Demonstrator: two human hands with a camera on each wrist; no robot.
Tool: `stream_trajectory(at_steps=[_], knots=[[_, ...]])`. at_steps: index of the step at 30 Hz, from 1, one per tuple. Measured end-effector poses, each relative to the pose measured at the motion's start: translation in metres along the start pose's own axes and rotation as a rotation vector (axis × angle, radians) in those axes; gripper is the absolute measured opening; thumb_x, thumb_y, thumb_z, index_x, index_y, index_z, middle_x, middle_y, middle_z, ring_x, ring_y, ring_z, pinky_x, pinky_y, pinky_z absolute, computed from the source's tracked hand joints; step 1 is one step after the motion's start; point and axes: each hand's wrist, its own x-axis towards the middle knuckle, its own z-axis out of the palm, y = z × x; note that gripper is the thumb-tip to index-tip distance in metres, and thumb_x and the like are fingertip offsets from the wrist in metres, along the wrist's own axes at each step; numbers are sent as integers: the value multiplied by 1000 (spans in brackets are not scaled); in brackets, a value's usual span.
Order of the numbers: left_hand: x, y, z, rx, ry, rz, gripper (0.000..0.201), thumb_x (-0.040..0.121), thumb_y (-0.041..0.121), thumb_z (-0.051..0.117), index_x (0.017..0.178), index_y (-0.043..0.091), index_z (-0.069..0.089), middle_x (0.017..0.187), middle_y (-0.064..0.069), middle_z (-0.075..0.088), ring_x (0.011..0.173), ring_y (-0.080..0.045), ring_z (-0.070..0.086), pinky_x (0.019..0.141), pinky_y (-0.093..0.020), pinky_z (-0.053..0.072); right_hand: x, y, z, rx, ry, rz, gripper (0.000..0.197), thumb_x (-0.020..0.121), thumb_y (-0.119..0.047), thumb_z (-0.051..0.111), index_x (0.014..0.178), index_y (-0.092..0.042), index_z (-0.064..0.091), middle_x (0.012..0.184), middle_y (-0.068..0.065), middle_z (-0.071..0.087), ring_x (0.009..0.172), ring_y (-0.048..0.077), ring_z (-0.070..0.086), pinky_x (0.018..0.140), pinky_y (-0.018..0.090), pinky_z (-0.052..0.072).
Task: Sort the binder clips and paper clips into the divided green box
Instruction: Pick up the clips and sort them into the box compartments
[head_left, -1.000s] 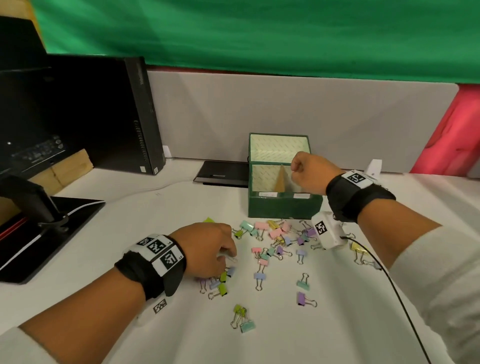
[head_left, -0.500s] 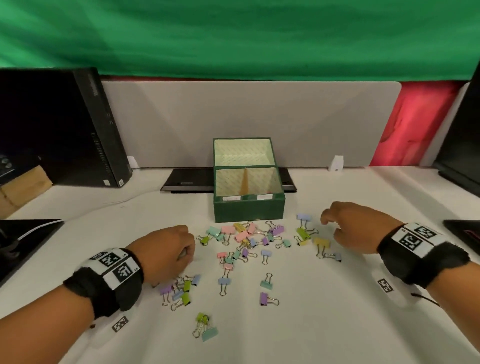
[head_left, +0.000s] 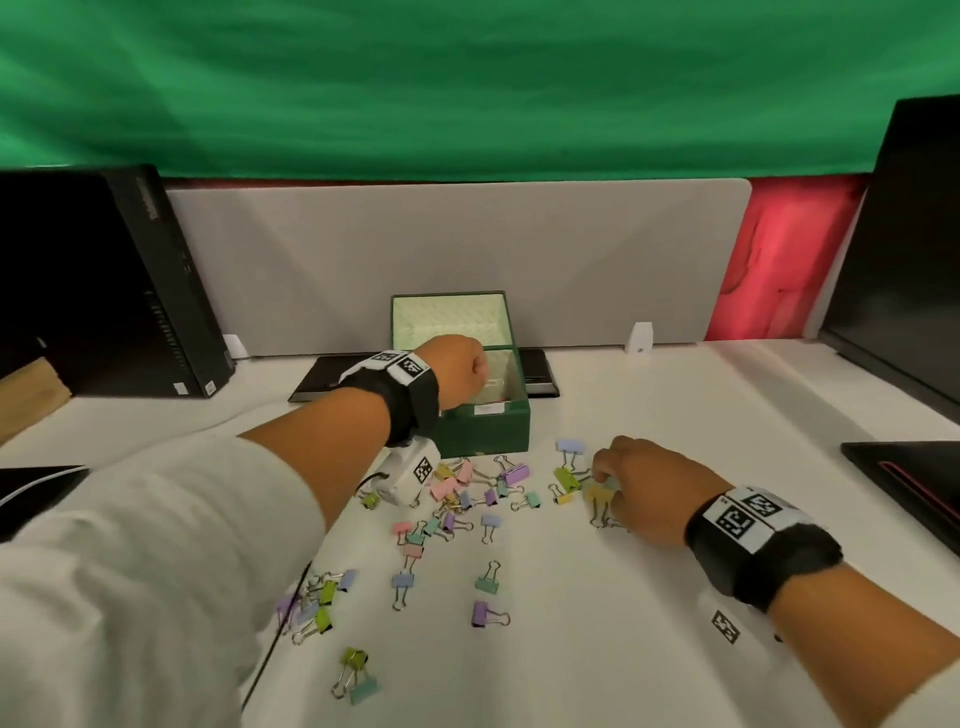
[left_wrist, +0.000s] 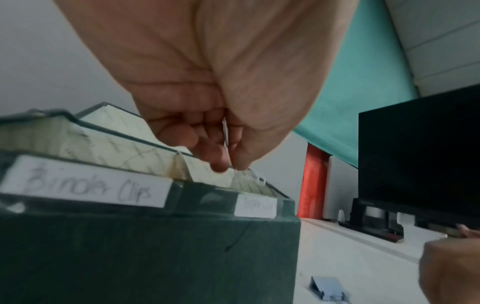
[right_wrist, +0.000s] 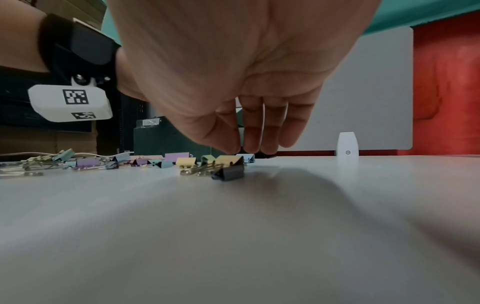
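Reaching across the desk, your left hand (head_left: 457, 371) hangs over the green box (head_left: 483, 428), its sleeve pushed back and a black wrist strap (head_left: 400, 395) carrying printed markers. The left wrist view shows those fingers (left_wrist: 182, 133) curled tight, pinching a thin silvery paper clip (left_wrist: 225, 133) against the thumb above the box's divider. Two white labels sit on the box's front wall; the nearer one (left_wrist: 85, 185) reads "Binder Clips", the other is too blurred to read. The box stands open, its lid upright behind it, at the back of the white table (head_left: 649, 649).

In front of the box, pastel binder clips (head_left: 467, 499) lie scattered in pink, purple, blue, green and yellow, with a smaller bunch nearer you on the left (head_left: 317, 605).

To the right, your right hand (head_left: 649, 488) is lowered palm-down at the edge of the pile. Its fingers (right_wrist: 250, 131) point down, fairly straight and close together, tips touching or just above a yellow binder clip (right_wrist: 228, 160); a dark clip (right_wrist: 230, 173) lies just beside it. No grip shows on either clip.

A black computer tower (head_left: 119, 291) stands at the left, a grey partition (head_left: 457, 260) runs behind the box, green cloth (head_left: 467, 88) hangs above, and a dark monitor (head_left: 904, 260) sits at the right.
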Motion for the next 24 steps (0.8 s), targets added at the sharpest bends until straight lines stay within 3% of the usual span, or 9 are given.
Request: stream_trajectory(at_steps=[1, 3, 6, 8, 10, 15, 19, 22, 24], knots=[[4, 3, 2, 24, -23, 4, 29, 95, 7, 47, 114, 17, 66, 117, -6, 65, 108, -25, 62, 81, -25, 44, 1, 0, 0, 2, 0, 1, 31, 90, -19, 54, 119, -29, 54, 117, -5, 49, 99, 17, 52, 80, 27, 46], [3, 2, 4, 48, -58, 30, 54, 96, 3, 45, 140, 32, 53, 141, -2, 55, 116, -23, 58, 86, -23, 43, 1, 0, 1, 9, -2, 4, 32, 90, -18, 53, 120, -28, 54, 118, -5, 51, 99, 17, 53, 79, 27, 45], [-22, -16, 0, -2, 1, 76, 66, 94, 4, 43, 145, 47, 41, 150, 1, 45, 105, -18, 59, 82, -21, 47, 1, 3, 2, 48, 6, 12, 33, 92, -22, 51, 124, -29, 52, 121, -4, 53, 99, 17, 54, 82, 27, 46], [-50, -44, 0, 25, 57, 95, 60, 95, 10, 47, 144, 44, 43, 146, 1, 47, 114, -17, 56, 93, -23, 45, 2, 5, 3, 61, 21, 14, 31, 94, -30, 48, 126, -30, 51, 121, -5, 53, 97, 16, 53, 81, 27, 44], [-84, -87, 2, 90, 58, 49, 51, 95, 18, 51, 140, 42, 49, 137, 5, 52, 114, -12, 55, 96, -23, 42, 3, 9, 4, 31, 5, 34, 30, 96, -39, 47, 124, -29, 49, 119, -3, 54, 93, 16, 52, 78, 27, 42], [-169, -182, -1, 169, -128, -243, 39, 96, 32, 56, 133, 43, 50, 120, 14, 61, 100, -5, 58, 93, -21, 45, 1, 9, 2, -59, -41, 135, 21, 92, -46, 47, 95, -26, 40, 93, -6, 54, 82, 13, 52, 62, 25, 36], [-213, -193, 3, 40, -213, -269, 18, 87, 45, 67, 104, 48, 61, 103, 16, 65, 92, -1, 61, 90, -23, 50, 0, 7, 4, -95, -96, 115, 11, 88, -37, 53, 85, -29, 47, 91, -13, 54, 83, 10, 52, 67, 23, 38], [-225, -185, 13, 46, -256, -248, 35, 80, 57, 71, 113, 50, 60, 105, 20, 62, 90, 2, 60, 86, -15, 50, 2, 7, 8, -68, -104, 101, 8, 87, -26, 51, 80, -28, 55, 86, -11, 59, 79, 7, 53, 63, 21, 37], [-227, -177, 22, 114, -257, -203, 43, 81, 55, 71, 122, 49, 59, 107, 21, 59, 89, 3, 57, 84, -14, 49, 3, 9, 8, -46, -85, 113, 8, 87, -24, 52, 80, -28, 55, 87, -11, 59, 80, 8, 54, 65, 21, 40]])
